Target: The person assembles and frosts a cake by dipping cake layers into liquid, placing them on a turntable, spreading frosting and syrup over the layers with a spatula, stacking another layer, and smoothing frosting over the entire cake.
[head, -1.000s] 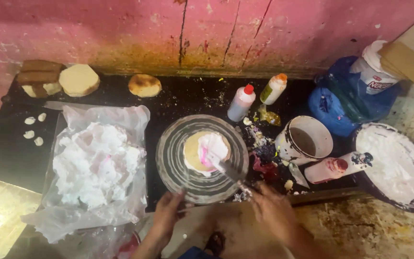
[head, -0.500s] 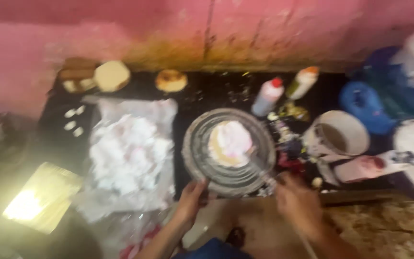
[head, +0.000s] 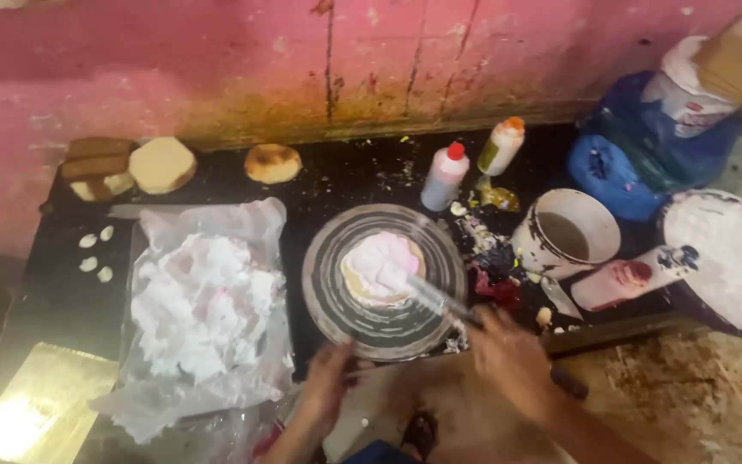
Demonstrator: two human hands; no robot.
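A small round cake point(head: 381, 268) covered in white and pink cream sits on a round metal turntable point(head: 384, 279) on a black counter point(head: 345, 180). My right hand point(head: 513, 357) grips a metal spatula point(head: 427, 294) whose blade lies on the cake's cream. My left hand point(head: 328, 382) rests on the near rim of the turntable.
A clear plastic sheet heaped with white cream point(head: 199, 301) lies left of the turntable. Plain cake layers point(head: 161, 164) and a small round cake point(head: 271, 162) stand at the back. Squeeze bottles point(head: 444, 175), a white cup point(head: 565, 233) and a cream-coated bowl point(head: 727, 258) are on the right; a gold board point(head: 36, 411) lies low left.
The view swung left, then back and steadied. My right hand keeps the spatula on the cream while my left hand stays at the turntable's near rim.
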